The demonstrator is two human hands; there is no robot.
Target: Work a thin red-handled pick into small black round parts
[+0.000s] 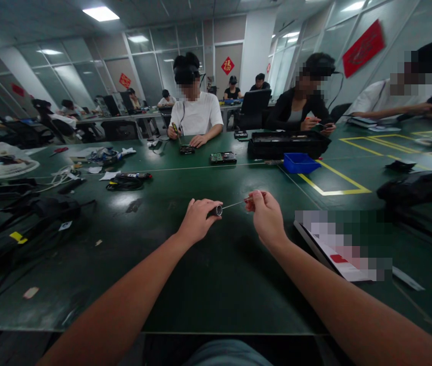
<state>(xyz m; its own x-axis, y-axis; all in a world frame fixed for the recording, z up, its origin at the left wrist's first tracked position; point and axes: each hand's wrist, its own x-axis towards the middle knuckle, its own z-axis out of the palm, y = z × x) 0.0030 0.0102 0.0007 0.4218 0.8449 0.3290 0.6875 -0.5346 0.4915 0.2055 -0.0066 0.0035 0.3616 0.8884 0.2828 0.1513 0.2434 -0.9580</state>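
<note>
My left hand [196, 219] is closed, its thumb and fingers pinching a small dark round part [219, 210] with a silvery ring-like end turned towards me. To its right, my right hand [265, 216] is closed around the handle end of a screwdriver [234, 205]. The screwdriver's thin metal shaft points left, its tip at or just behind the round part; I cannot tell whether they touch. Reddish, partly see-through material shows between the right fingers, and most of the handle is hidden. Both hands are held above the green table [200, 290].
A coiled black cable [126, 181] lies at the far left. Black gear [21, 223] crowds the left side. Ahead are a circuit-board device [223, 157], a black case [288, 145] and a blue bin [300, 163]. A flat white box [338, 254] lies by my right forearm. Co-workers sit opposite.
</note>
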